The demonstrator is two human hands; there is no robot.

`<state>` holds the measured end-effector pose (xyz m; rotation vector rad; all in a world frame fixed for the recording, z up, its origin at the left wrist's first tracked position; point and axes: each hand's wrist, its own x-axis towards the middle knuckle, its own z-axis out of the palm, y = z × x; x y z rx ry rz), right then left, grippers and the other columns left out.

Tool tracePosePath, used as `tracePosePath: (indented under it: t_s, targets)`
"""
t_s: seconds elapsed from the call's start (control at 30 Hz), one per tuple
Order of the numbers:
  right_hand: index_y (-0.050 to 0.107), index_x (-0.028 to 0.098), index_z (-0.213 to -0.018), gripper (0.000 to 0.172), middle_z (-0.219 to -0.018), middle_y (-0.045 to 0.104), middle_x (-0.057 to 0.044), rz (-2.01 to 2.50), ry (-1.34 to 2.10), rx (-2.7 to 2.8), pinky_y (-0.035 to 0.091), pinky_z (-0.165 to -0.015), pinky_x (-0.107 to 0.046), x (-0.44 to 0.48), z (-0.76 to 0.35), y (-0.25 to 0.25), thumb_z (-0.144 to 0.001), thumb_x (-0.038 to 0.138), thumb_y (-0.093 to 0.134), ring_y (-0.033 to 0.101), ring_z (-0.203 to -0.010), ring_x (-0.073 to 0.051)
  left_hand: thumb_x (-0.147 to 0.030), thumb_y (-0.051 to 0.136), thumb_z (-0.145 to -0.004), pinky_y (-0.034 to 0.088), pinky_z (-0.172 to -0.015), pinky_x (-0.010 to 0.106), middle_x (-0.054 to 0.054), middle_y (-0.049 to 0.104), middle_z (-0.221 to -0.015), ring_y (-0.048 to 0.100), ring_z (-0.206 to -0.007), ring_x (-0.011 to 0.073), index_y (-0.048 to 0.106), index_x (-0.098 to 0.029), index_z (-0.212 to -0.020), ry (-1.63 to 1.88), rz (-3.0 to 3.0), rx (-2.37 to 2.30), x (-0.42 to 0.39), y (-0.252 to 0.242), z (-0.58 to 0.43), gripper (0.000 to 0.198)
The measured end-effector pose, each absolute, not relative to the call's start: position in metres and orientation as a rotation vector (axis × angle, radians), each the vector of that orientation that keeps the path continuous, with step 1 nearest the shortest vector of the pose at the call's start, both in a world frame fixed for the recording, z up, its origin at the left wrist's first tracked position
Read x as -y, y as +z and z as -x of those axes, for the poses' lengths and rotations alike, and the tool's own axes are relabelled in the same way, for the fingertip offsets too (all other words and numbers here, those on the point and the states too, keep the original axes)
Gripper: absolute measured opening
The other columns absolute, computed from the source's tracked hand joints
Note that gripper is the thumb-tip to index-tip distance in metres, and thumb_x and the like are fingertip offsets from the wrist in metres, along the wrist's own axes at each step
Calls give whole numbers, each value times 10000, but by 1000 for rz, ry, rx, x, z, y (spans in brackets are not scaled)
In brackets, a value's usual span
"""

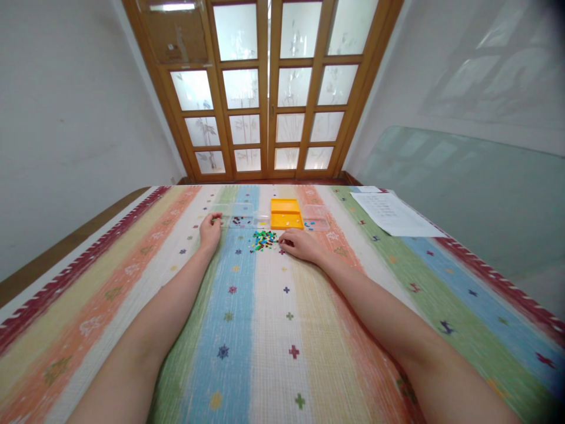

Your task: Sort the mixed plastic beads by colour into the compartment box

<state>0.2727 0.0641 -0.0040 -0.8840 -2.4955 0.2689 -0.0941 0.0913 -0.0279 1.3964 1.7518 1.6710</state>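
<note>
On the striped cloth [265, 330] the left hand [210, 231] curls at a clear tray [249, 207], and the right hand [301, 244] touches the bead pile [263, 240] between them — whether either pinches a bead I cannot tell. The beads look tiny, hard, light, apt to roll — best pinched singly at the pile's edge. Beyond: an orange tray [286, 214], paper [395, 213], leaning glass [463, 188], wooden doors [269, 88].
</note>
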Motion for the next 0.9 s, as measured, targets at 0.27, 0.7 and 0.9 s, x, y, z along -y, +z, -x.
tracePosePath:
  t_s: [0.27,0.7,0.9]
  targets:
    - [730,212,-973,145,-991,714,-63,812,305,2516,466,-832,-288,-67,-271,-8,-966,193,587,637,-941,-197,-273,477,-850,476,-758,290,58,744,-955,652,-865,211,745,-185,-1049,1415,-1361,-2207,-84,-7,130,345]
    - [705,198,-983,205,-990,731,-90,1218,119,1836,474,-846,-354,-96,-302,-6,-945,241,507,632,-897,-234,-376,528,-848,471,-735,372,120,762,-967,683,-938,339,749,-254,-945,508,-1883,-2514,-64,2,115,271]
    - [705,176,-1045,261,-1043,730,-119,1342,127,1729,488,-866,-385,-113,-323,-15,-911,232,488,636,-937,-257,-319,581,-819,473,-711,370,129,748,-879,680,-866,337,727,-230,-822,620,-1953,-2482,-67,-6,117,171]
